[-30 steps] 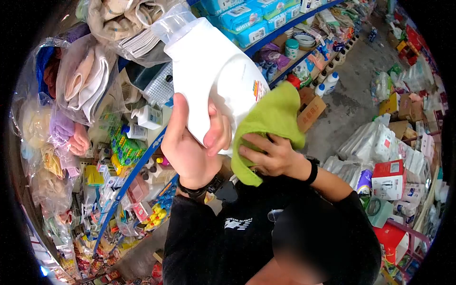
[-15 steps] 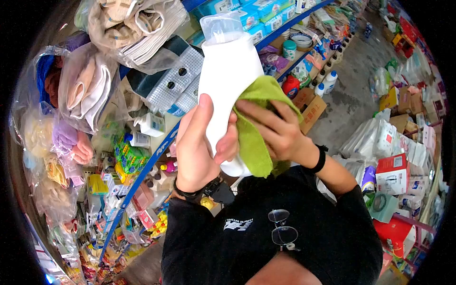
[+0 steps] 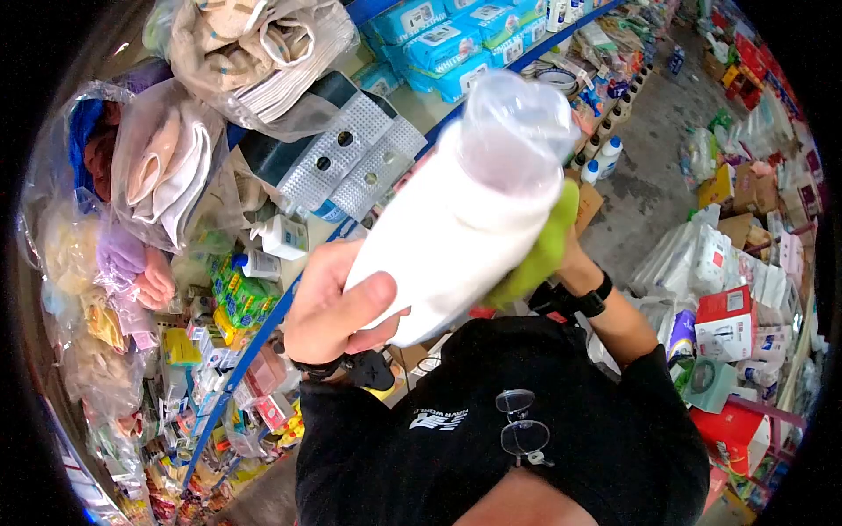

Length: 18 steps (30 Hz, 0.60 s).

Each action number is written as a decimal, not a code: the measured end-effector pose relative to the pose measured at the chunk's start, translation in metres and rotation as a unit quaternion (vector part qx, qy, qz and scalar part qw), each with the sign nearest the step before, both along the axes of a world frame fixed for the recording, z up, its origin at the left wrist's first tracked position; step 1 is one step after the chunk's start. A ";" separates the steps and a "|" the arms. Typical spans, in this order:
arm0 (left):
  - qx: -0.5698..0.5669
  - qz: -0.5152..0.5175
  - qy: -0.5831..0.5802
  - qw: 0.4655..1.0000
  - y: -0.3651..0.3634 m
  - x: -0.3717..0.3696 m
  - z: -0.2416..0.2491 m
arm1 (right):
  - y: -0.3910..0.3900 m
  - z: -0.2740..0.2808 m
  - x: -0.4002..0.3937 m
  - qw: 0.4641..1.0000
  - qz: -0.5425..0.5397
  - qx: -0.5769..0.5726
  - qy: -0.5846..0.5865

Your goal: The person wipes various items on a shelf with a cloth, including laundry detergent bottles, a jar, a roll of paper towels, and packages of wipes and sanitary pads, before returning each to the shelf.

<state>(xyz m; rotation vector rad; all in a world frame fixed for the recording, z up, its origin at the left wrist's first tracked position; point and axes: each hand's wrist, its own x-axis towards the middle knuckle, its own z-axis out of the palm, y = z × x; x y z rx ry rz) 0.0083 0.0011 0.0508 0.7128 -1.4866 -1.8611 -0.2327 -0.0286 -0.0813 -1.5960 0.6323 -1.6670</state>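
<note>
A large white bottle (image 3: 447, 241) with a clear cap (image 3: 517, 131) is tilted, its cap end toward the upper right. My left hand (image 3: 333, 298) is closed around the bottle's lower left side, with the thumb across its front. On the other side, a green cloth (image 3: 542, 250) lies against the bottle. My right hand (image 3: 574, 261) holds that cloth from behind. Its fingers are mostly hidden by the cloth and the bottle.
A blue-edged shelf (image 3: 250, 355) full of packaged goods runs along the left. Bagged gloves (image 3: 167, 175) hang near it. Blue packs (image 3: 443, 44) sit at the top. Boxes, including a red and white one (image 3: 724, 324), are stacked at right beyond the grey floor (image 3: 645, 167).
The bottle has tilted to the right and its cap end looks larger. My left hand has shifted left and down on it. My right hand has moved behind the cloth, which now shows less.
</note>
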 end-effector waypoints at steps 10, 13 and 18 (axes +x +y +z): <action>0.027 -0.037 0.058 0.997 -0.010 0.011 -0.010 | -0.006 -0.068 0.017 0.755 0.348 0.408 -0.377; 0.047 -0.055 0.068 0.995 -0.012 0.021 -0.004 | 0.000 -0.073 0.034 0.717 0.379 0.437 -0.388; -0.062 0.046 0.214 0.974 0.003 0.035 -0.014 | 0.001 -0.074 0.034 0.708 0.387 0.458 -0.373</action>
